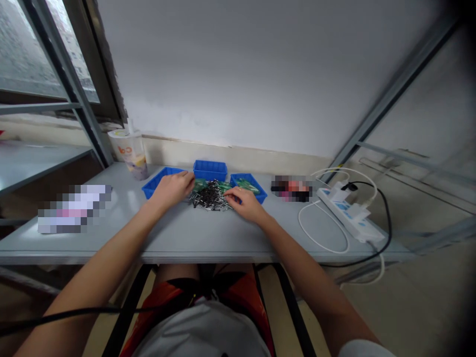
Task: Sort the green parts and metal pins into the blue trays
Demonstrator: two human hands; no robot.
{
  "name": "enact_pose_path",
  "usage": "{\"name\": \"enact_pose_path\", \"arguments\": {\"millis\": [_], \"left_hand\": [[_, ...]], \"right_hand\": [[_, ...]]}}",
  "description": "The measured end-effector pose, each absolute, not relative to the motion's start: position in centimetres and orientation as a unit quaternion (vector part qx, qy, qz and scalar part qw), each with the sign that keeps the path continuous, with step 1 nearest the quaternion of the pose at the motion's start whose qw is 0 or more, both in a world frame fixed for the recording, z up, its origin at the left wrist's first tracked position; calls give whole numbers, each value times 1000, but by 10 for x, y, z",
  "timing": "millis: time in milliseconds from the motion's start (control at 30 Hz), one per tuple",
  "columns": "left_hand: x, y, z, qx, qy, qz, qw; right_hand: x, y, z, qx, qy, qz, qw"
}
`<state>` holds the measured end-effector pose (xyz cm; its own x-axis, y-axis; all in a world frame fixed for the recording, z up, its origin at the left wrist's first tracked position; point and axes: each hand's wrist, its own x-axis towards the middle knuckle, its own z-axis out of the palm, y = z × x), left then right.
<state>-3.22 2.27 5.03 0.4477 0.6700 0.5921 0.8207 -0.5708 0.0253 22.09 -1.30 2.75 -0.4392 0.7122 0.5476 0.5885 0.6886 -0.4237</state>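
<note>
A heap of small dark and silvery metal pieces (211, 196), which look like screws, lies in the middle of the desk. At its left side is my left hand (174, 187), with fingers curled and pressed together; the fingertips are partly hidden, and what they hold cannot be made out. My right hand (245, 203) is at the heap's right edge, thumb and fingers drawn together in a pinch on something too small to name. Green packets (200, 184) lie just behind the heap. More green packets (248, 185) are in the right blue tray (263, 197).
Another blue tray (148, 188) sits behind my left hand, and a third blue tray (210, 171) stands at the back. A plastic drink cup (134, 156) is at the back left. On the right lie a power strip (351, 218) and looping cables. Two blurred items flank the trays.
</note>
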Motion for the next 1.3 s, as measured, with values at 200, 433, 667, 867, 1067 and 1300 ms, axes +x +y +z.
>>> {"name": "enact_pose_path", "arguments": {"millis": [200, 433, 667, 867, 1067, 1300], "left_hand": [[-9, 8, 44, -841, -311, -422, -130], [3, 6, 35, -788, -315, -420, -322], [3, 8, 33, -779, -289, -376, -411], [4, 5, 37, -786, -296, -362, -405], [5, 6, 37, -809, -293, -327, -390], [5, 10, 29, -782, -265, -357, -438]], "right_hand": [[216, -15, 22, -407, -828, 173, 343], [216, -17, 26, -415, -798, 274, 339], [215, -16, 25, -409, -778, 334, 340], [216, -15, 27, -401, -769, 310, 390], [216, -15, 25, -392, -780, 316, 371], [213, -11, 21, -381, -722, 417, 400]]}}
